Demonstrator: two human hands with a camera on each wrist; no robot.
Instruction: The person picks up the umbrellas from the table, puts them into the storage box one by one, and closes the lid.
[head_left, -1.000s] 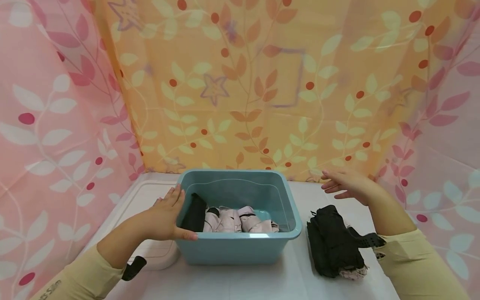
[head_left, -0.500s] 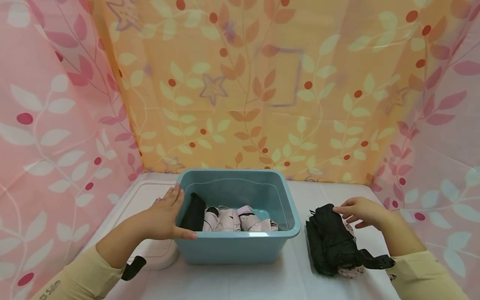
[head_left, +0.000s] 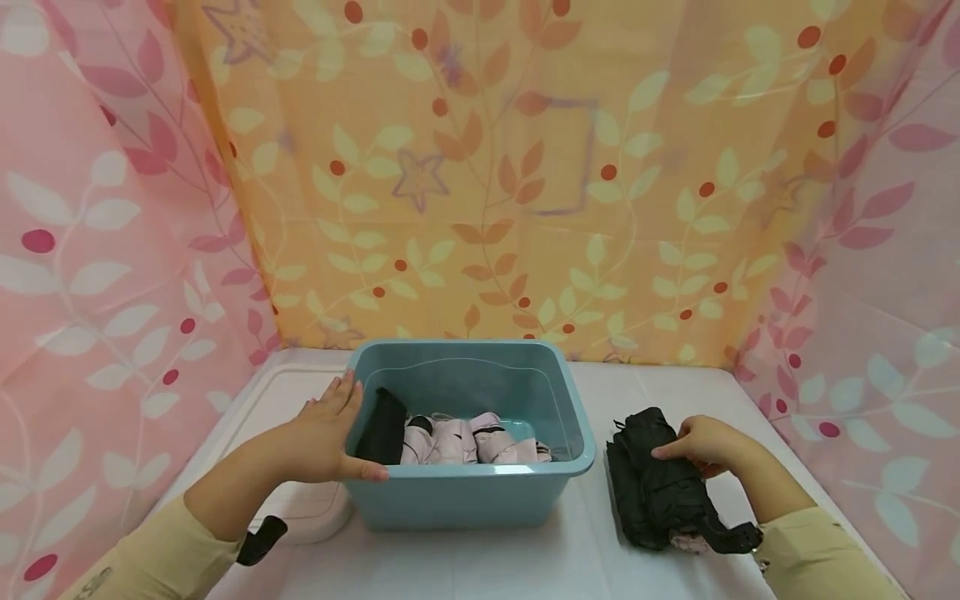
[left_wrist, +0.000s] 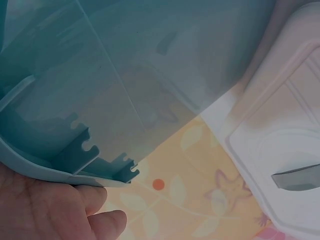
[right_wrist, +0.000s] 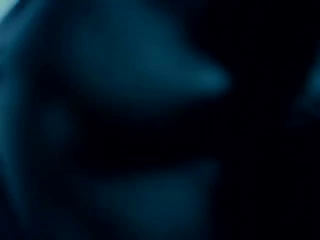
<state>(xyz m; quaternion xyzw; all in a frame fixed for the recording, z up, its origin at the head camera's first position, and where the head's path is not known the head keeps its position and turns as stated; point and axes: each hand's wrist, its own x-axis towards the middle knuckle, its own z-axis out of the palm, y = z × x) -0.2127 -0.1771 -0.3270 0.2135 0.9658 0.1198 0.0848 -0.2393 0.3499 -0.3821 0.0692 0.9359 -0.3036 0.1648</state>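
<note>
Black bundle, lower right: right hand probably pinches it, far fingers hidden; could slip if grip's shallow. Left hand, fingers straight, rests against bin.

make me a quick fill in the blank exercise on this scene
The tub stands with its open side facing ____.
The white lid lies on the person's ____ side of the tub.
The left hand touches the tub, while the right hand touches a bundle whose main colour is ____.

Missing words: up; left; black

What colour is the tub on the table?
The tub is a muted blue-green; the head view shows it best.
</note>
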